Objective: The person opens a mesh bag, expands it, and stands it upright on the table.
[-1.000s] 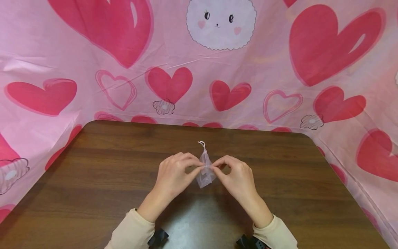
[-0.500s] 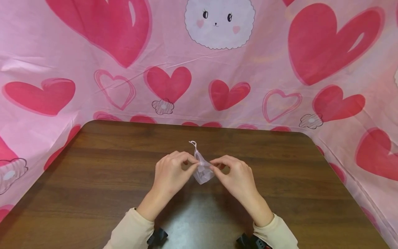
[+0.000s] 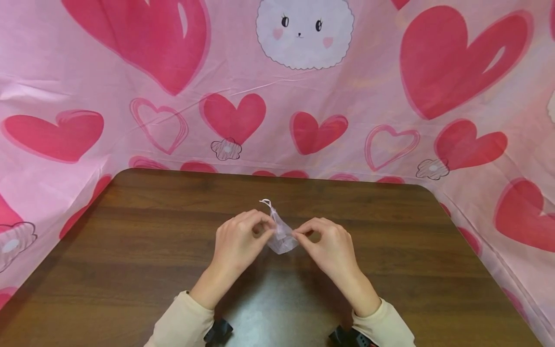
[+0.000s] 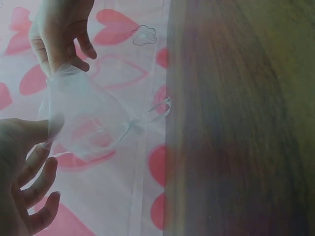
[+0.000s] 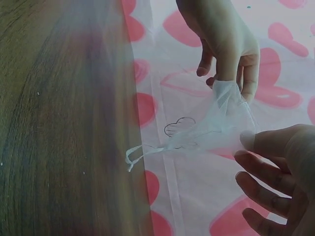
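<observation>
A small sheer white mesh drawstring pouch (image 3: 282,238) is stretched between both hands over the table. My left hand (image 3: 237,241) pinches its left edge with thumb and index finger; my right hand (image 3: 333,245) pinches the opposite edge the same way. Its looped white cord (image 3: 266,201) sticks out at the gathered end, pointing away from me. Through the thin mesh (image 4: 91,110) in the left wrist view, the pink background shows. In the right wrist view, fabric (image 5: 226,93) covers the left hand's fingertip, while the right thumb (image 5: 270,141) presses on the near edge.
Under the hands lies a dark brown wooden table (image 3: 173,289) with rounded far corners. A pink cloth (image 3: 277,82) printed with red hearts hangs around its back and sides. Small black devices (image 3: 218,331) sit at the wrists by the cream sleeves (image 3: 186,318).
The pouch has tilted, its corded end swinging left and its lower corner rising slightly. My left hand has shifted a little left, widening the gap between the hands, while the right hand has barely moved.
</observation>
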Demonstrator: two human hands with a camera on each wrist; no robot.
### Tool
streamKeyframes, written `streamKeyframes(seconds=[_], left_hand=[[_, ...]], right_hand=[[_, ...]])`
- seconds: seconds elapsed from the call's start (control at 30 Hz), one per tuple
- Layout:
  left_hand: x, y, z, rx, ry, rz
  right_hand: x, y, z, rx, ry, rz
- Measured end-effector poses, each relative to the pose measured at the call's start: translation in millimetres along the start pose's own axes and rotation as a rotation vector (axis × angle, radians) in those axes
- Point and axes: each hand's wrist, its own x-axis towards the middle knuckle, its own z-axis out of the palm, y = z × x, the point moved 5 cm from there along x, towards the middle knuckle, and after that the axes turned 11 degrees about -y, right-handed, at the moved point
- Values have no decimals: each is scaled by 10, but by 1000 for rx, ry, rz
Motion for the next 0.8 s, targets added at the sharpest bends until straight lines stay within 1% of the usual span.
streamKeyframes(seconds=[0.1,0.37,0.47,0.63,0.8], left_hand=[[-3,0,2,-2,-13,4],[-9,16,28,-5,-65,43],[-6,25,30,0,-66,52],[0,33,20,-5,-47,60],[3,40,11,-20,-38,80]], right_hand=[[-5,-6,1,2,3,1],[-11,8,-6,6,7,4],[-11,16,-12,-4,14,6],[-16,22,-9,-11,22,6],[-22,25,12,-5,6,20]])
